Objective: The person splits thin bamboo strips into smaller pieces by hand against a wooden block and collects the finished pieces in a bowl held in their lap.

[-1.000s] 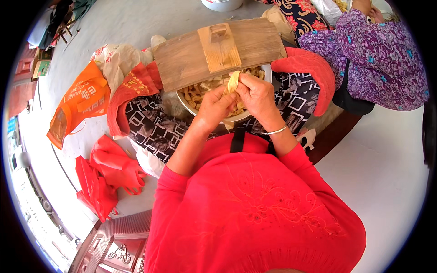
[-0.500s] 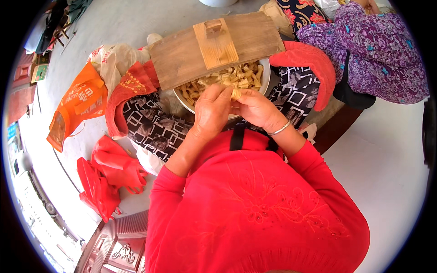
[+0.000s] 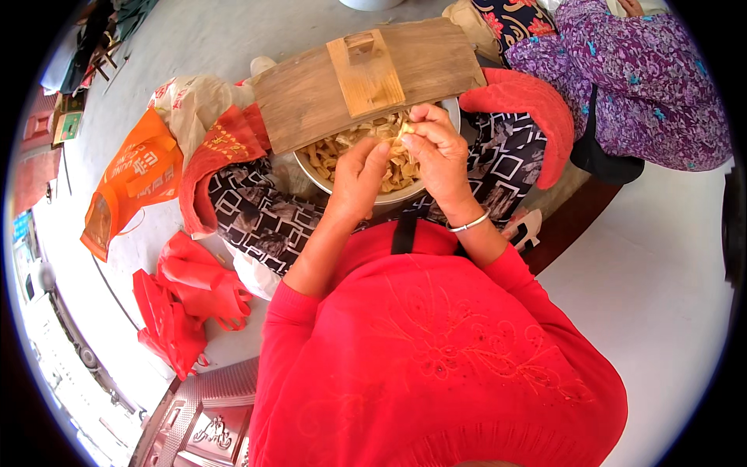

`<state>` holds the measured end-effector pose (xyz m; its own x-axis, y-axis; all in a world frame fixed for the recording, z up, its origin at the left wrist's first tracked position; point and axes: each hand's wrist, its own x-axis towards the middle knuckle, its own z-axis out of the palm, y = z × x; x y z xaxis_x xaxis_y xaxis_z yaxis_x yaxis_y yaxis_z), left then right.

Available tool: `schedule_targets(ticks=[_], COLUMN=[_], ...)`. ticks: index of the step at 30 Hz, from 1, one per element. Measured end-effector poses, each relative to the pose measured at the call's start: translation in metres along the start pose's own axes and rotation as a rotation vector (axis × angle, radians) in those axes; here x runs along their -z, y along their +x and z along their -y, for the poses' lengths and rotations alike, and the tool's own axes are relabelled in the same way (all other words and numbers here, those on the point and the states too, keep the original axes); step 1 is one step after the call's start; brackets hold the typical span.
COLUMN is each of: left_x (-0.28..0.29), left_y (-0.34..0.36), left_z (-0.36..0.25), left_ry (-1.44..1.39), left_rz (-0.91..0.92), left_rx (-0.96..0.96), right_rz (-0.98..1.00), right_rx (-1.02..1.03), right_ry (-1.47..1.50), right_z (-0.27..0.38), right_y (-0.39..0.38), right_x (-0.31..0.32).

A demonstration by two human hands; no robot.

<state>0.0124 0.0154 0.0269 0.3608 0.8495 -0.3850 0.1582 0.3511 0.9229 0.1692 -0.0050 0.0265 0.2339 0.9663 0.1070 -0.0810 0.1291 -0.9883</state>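
My right hand [image 3: 442,159] pinches a pale yellow strip or piece [image 3: 405,131] above a metal basin [image 3: 315,177] full of tan, knotted-looking pieces [image 3: 331,156]. My left hand [image 3: 356,179] is closed just left of it, thumb against forefinger; whatever it may grip is hidden. A wooden board [image 3: 296,93] with a lighter block [image 3: 364,82] fixed on it spans the back of the basin, partly hiding the contents. The basin sits between my knees, in black-and-white patterned trousers [image 3: 264,226].
Red padded cloths [image 3: 529,109] lie over both knees. An orange bag [image 3: 132,179], a beige bag [image 3: 187,101] and red bags [image 3: 187,288] are to my left. A co-worker in purple floral clothing [image 3: 638,93] sits at right. A white tub [image 3: 369,4] is at the back.
The looped yellow strip held between both hands has become a smaller piece in my right fingers. Since half a second ago my hands have drawn slightly apart and my right hand has risen.
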Motion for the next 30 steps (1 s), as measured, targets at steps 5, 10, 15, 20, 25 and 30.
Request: schedule_targets(ticks=[5, 10, 15, 20, 25, 30], left_x=[0.017, 0.026, 0.020, 0.039, 0.055, 0.062], left_y=[-0.023, -0.020, 0.002, 0.019, 0.057, 0.087], left_z=[0.013, -0.014, -0.025, -0.033, -0.036, -0.030], left_ry=[0.474, 0.883, 0.596, 0.254, 0.121, 0.051], left_rz=[-0.197, -0.188, -0.085, 0.132, 0.020, -0.024], left_rx=[-0.484, -0.690, -0.556, -0.177, -0.149, -0.117], right_rz=[0.213, 0.248, 0.624, 0.547, 0.350, 0.289], right_rx=[-0.176, -0.006, -0.415, -0.449, -0.281, -0.073], right_ry=[0.143, -0.271, -0.134, -0.075, -0.153, -0.380], right_z=[-0.007, 0.018, 0.031, 0.035, 0.022, -0.003], right_y=[0.005, 0.028, 0.051, 0.069, 0.083, 0.098], right_x=[0.019, 0.032, 0.024, 0.030, 0.018, 0.012])
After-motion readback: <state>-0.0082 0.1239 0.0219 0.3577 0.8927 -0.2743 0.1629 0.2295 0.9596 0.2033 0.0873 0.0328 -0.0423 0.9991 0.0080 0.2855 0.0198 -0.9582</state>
